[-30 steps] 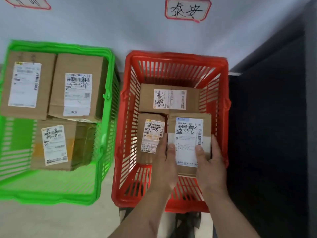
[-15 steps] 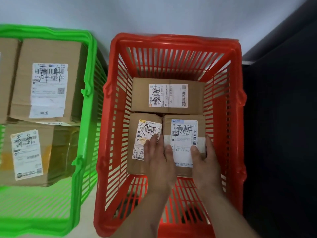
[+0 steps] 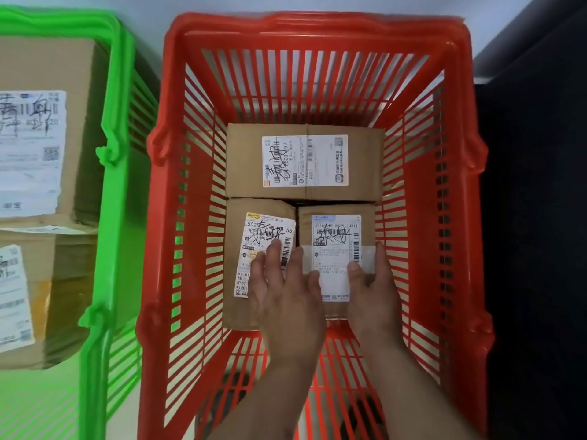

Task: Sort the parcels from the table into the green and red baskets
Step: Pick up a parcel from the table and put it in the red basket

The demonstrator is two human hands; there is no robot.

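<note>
The near-right parcel is being held on the red basket floor, long axis running away from the person. It is being clasped between the right hand, thumb on its label and fingers down its right edge, and the left hand, fingers spread partly over the neighbouring parcel; both are being kept equally near

three labelled brown parcels (lying flat) fill red basket.
</note>
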